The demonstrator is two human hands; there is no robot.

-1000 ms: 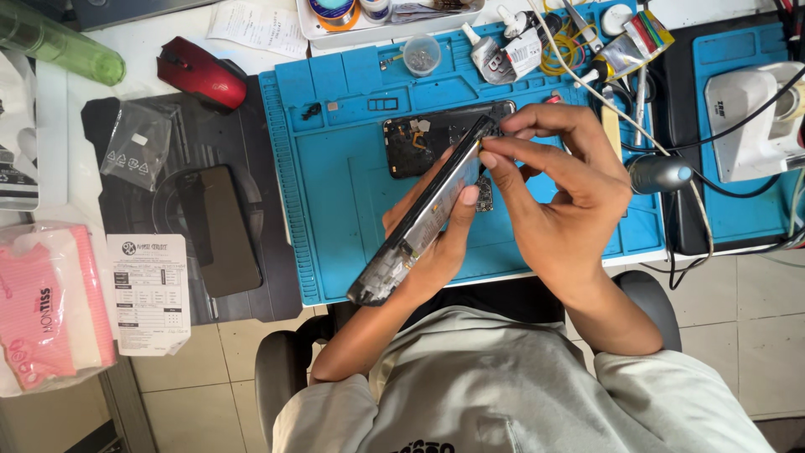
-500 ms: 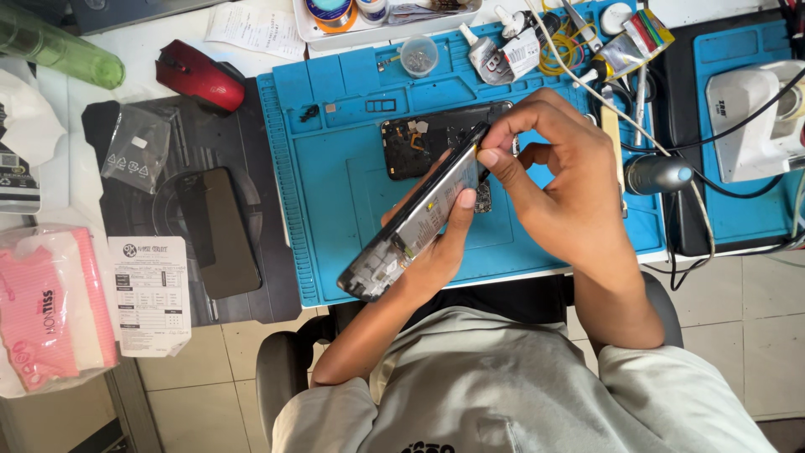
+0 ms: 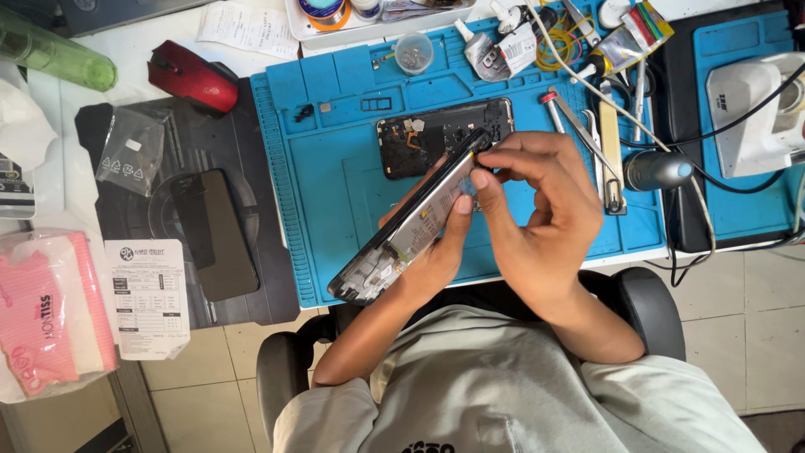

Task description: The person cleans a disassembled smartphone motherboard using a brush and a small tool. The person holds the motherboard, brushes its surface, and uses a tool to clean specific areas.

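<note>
i see my left hand [image 3: 432, 256] cradling an opened phone [image 3: 411, 222] from below, fingers wrapped around its edge, thumb lying along the side. the phone is tilted, its near end hanging past the counter's front edge, its far end raised above the blue mat [image 3: 335, 176]. my right hand [image 3: 541, 214] sits at the phone's far end, fingertips pinched together right on the top corner; whatever they grip there is too small for me to make out, and the hand covers most of that end. the phone's insides show only as a thin strip of pale and dark parts, too slanted to read.

behind the hands lies a dark phone back panel [image 3: 428, 138] on the mat, its right part hidden by my fingers. a black phone [image 3: 220, 235] rests face up on the dark pad [image 3: 159, 210] to the left, beside a red mouse [image 3: 193, 75] and a small clear bag [image 3: 130, 153]. tools at the upper right are tangled with cables and hard to tell apart.
</note>
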